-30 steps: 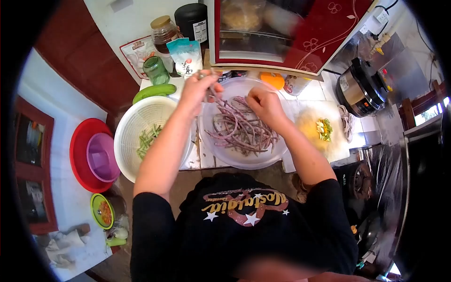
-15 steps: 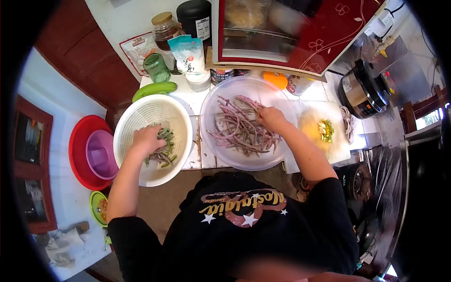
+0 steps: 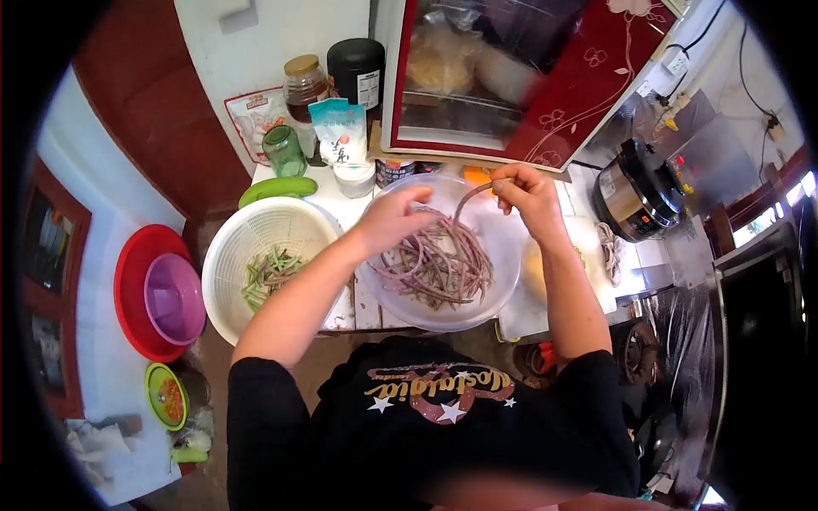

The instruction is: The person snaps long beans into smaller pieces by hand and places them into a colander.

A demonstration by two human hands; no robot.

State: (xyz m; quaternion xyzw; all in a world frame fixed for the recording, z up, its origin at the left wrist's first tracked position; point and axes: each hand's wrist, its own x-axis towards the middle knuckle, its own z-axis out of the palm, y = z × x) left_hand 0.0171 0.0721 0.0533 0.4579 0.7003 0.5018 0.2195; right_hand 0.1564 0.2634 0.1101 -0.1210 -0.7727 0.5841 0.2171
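Long purple beans (image 3: 439,264) lie heaped in a clear plastic bowl (image 3: 504,289) in front of me. My right hand (image 3: 530,200) pinches one end of a long bean (image 3: 471,198) over the bowl's right rim, and that bean curves down toward the heap. Above the bowl's left side, my left hand (image 3: 396,220) is open, fingers stretched toward the beans; nothing shows in it. To the left stands a white colander (image 3: 223,255) with short broken bean pieces (image 3: 271,274) inside, partly covered by my left forearm.
A green gourd (image 3: 277,191), a glass jar (image 3: 284,152) and a teal-white packet (image 3: 341,132) stand behind the colander. A red-framed cabinet (image 3: 588,77) rises at the back. Right are a cutting board (image 3: 554,308) and a cooker (image 3: 637,192); red and purple basins (image 3: 128,289) sit left.
My left hand has left the colander and moved right, over the clear bowl. My right hand has risen from the heap with one long bean in its fingers. The view has shifted slightly.
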